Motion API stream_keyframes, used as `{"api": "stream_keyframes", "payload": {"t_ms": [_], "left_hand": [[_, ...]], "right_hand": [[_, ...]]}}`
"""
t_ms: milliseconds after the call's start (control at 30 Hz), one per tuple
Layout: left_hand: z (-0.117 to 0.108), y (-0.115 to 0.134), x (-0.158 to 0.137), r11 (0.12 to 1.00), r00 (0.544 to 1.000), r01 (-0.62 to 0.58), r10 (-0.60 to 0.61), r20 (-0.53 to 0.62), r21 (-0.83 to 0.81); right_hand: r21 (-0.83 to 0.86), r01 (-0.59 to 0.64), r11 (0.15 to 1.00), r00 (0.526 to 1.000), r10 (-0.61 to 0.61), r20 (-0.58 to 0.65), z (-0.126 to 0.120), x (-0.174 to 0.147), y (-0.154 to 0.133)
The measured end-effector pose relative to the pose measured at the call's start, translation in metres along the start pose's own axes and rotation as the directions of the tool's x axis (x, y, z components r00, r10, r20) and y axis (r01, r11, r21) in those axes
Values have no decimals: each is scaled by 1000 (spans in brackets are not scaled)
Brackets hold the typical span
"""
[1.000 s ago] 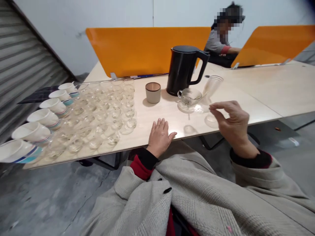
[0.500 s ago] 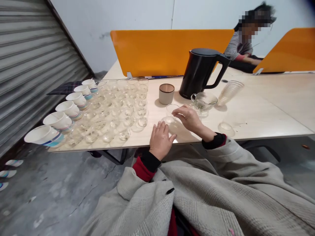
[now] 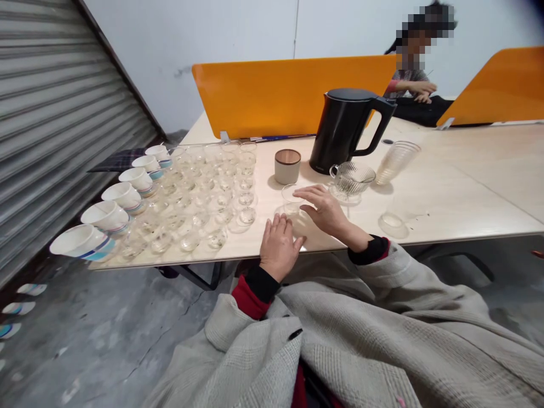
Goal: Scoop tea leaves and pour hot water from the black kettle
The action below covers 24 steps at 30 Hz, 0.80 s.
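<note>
A clear plastic cup (image 3: 290, 195) stands upright near the middle of the table. My right hand (image 3: 326, 212) is just to its right, fingertips at the cup's rim, thumb and fingers apart; whether they touch it is hard to see. My left hand (image 3: 280, 243) lies flat by the table's front edge, fingers stretched out and holding nothing. Beyond the cup sits a small grey pot (image 3: 287, 169) with a brown top. To the right of it are a ribbed glass cup (image 3: 353, 178) with dark bits inside and a black electric kettle (image 3: 340, 133).
Rows of clear cups (image 3: 204, 198) with small dark bits cover the table's left side. Several paper cups (image 3: 104, 216) line the left edge. A leaning stack of clear cups (image 3: 397, 163) and a single clear cup (image 3: 393, 224) are on the right. Beyond the orange divider (image 3: 293, 99) sits another person.
My right hand's thumb and fingers have parted from their pinch at the cup's rim. My left hand stays flat. The person behind has shifted and brought both hands together.
</note>
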State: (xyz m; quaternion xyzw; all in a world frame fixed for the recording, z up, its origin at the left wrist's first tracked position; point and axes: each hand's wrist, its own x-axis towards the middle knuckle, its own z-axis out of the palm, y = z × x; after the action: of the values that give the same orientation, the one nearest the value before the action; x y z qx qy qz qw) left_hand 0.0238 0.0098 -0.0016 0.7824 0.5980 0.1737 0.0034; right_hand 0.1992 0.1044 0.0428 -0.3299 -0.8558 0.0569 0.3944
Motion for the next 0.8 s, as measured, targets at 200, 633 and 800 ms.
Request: {"api": "stream_keyframes", "payload": {"t_ms": [200,633,800], "left_hand": [[5,-3,0,1000,999,-13,12,-32,-15],[13,-7,-1,999,993,-45,42,-109,-19],[14,-9,0,998,994,-41,36,-103,-50]], "right_hand": [[30,-249,968,867,237,-438,-50,-31,7],[76,-499,863,689,449,-569,-77,-47,55],[64,-417,907,710,369,-600,-67,-33,27]]}}
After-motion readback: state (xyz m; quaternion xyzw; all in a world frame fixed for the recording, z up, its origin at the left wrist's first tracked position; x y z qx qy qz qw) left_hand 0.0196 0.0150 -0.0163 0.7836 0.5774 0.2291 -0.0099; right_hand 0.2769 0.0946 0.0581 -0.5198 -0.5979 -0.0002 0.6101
